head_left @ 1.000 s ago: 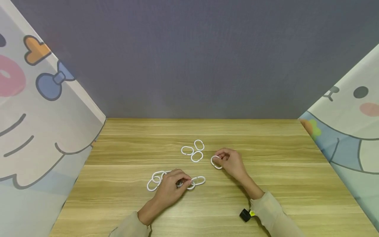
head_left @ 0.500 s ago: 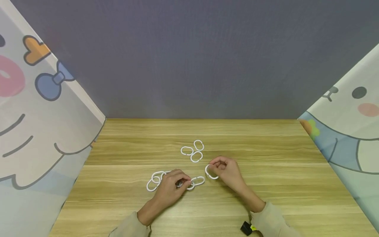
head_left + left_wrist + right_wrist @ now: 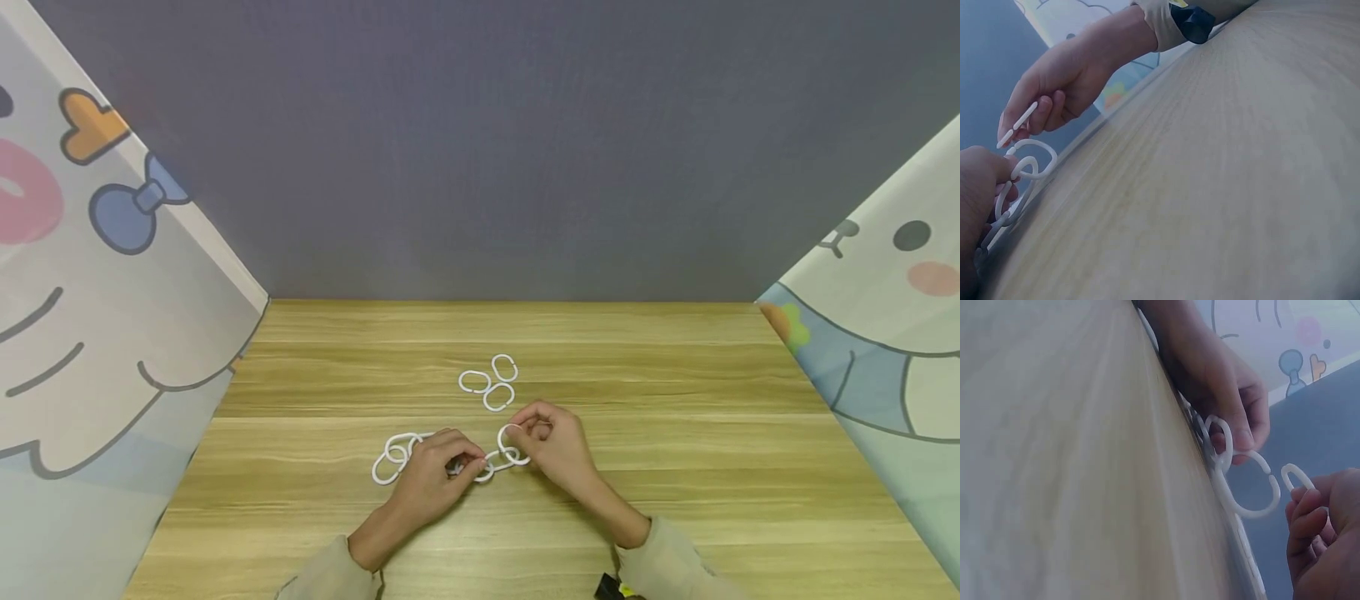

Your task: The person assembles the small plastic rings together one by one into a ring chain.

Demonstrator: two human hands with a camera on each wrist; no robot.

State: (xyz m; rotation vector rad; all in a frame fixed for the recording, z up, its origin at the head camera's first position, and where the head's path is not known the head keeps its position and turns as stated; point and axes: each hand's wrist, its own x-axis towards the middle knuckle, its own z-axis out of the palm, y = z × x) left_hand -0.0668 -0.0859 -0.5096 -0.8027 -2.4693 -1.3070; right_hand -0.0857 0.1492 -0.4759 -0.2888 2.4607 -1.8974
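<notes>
In the head view, my left hand (image 3: 437, 477) pinches a link of a chain of white plastic oval links, whose left part (image 3: 374, 468) shows beyond the hand. The palm hides the chain's middle. My right hand (image 3: 553, 446) pinches a single white link (image 3: 500, 438) between thumb and fingertips. From above, this link overlaps the chain's right end link (image 3: 507, 467). The right wrist view shows the end link (image 3: 1254, 515) raised, with its split facing the held link (image 3: 1291, 467), a narrow space between them. Seen edge-on in the left wrist view is the held link (image 3: 1025, 115).
Three loose white links lie farther back: a left one (image 3: 461, 378), an upper one (image 3: 493, 364) and a lower one (image 3: 486, 401). The wooden table (image 3: 675, 358) ends at a grey panel (image 3: 480, 167). A black device (image 3: 608, 587) is by the right sleeve.
My right hand has moved left and toward me, bringing its link from beside the loose ones to the chain's right end. The left hand has stayed in place.
</notes>
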